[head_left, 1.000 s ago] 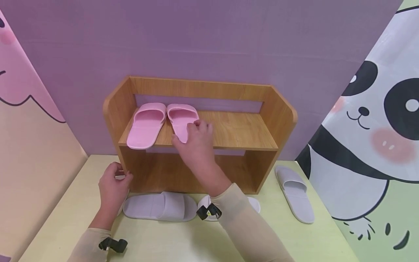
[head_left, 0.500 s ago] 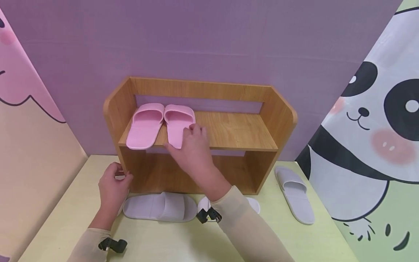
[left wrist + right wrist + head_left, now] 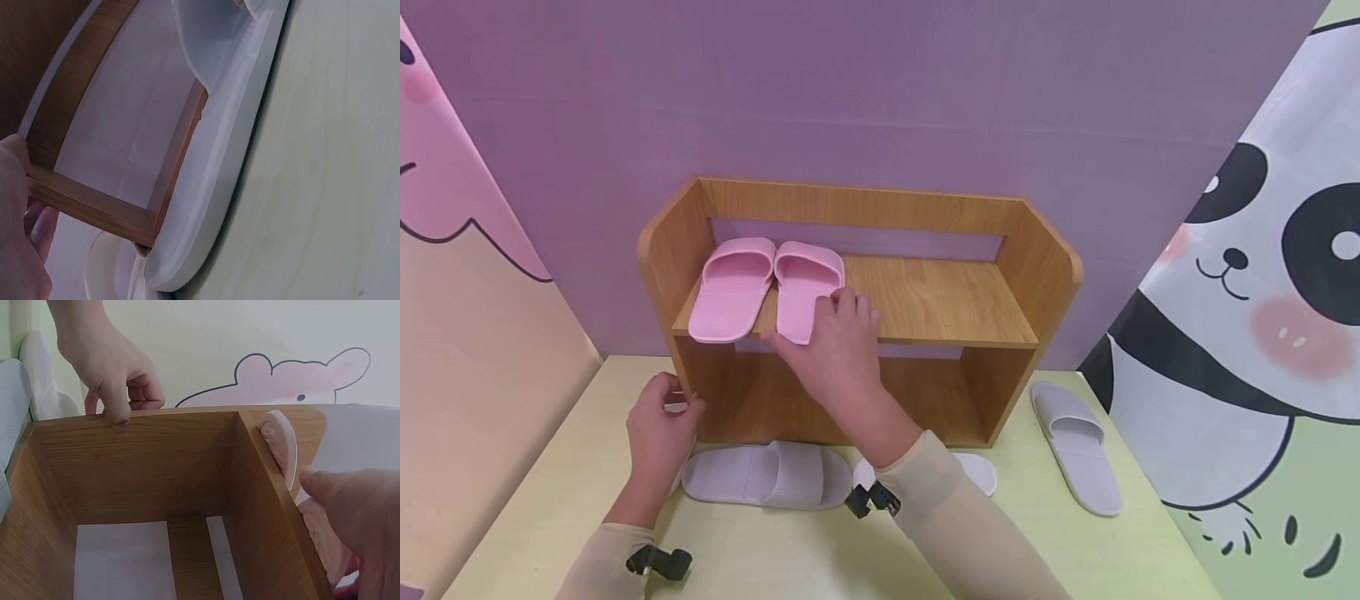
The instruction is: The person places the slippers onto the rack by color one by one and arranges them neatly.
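Observation:
Two pink slippers stand side by side on the upper board of a wooden shoe rack (image 3: 947,296). My right hand (image 3: 838,354) holds the right pink slipper (image 3: 793,312) near its toe, thumb on one side and fingers on the other. To its left is the other pink slipper (image 3: 726,304), its strap touching the first. In the right wrist view both pink soles overhang the board's front edge. My left hand (image 3: 661,433) grips the rack's left side panel low at the front, thumb inside and fingers outside.
A grey slipper (image 3: 730,475) lies sideways before the rack, with a white slipper (image 3: 977,473) partly hidden by my right forearm. Another grey slipper (image 3: 1082,454) lies right of the rack. A pale slipper edge (image 3: 679,479) shows beside my left wrist. A purple wall (image 3: 880,100) stands behind.
My right hand has moved the right pink slipper leftward and slightly toward me, straightening it beside the other one. The left hand stays on the side panel.

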A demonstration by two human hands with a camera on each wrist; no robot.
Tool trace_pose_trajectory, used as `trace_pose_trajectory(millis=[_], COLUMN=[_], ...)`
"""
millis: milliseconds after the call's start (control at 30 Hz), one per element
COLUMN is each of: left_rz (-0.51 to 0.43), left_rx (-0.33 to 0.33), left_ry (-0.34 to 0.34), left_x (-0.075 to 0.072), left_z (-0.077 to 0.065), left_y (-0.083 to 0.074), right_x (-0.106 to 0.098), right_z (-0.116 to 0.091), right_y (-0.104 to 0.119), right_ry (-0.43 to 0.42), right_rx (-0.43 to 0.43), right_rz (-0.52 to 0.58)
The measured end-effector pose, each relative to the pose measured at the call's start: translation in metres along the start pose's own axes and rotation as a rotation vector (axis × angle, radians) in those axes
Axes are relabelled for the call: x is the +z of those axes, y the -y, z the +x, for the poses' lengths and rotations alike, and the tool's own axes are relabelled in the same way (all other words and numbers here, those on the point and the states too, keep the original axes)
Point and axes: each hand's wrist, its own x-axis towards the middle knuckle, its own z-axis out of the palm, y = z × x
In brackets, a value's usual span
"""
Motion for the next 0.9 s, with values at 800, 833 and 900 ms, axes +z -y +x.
trace_pose_trajectory(millis=[800,833,900], left_rz=[0.001,0.001,0.001], left_rx=[0.006,0.004,0.003], left_ry=[0.005,0.004,0.002], left_x=[0.0001,0.0001,0.0002], left_z=[0.0001,0.0001,0.0002], left_y=[0.0003,0.0000,-0.0004], right_x=[0.0049,0.0050,0.0051], right_z=[-0.0029,-0.0027,-0.0025], right_y=[0.0001,-0.0001,-0.0004], right_ry=[-0.046,-0.045,-0.044], right_rx=[-0.018,-0.018,-0.018], right_rz=[0.046,0.043,0.040])
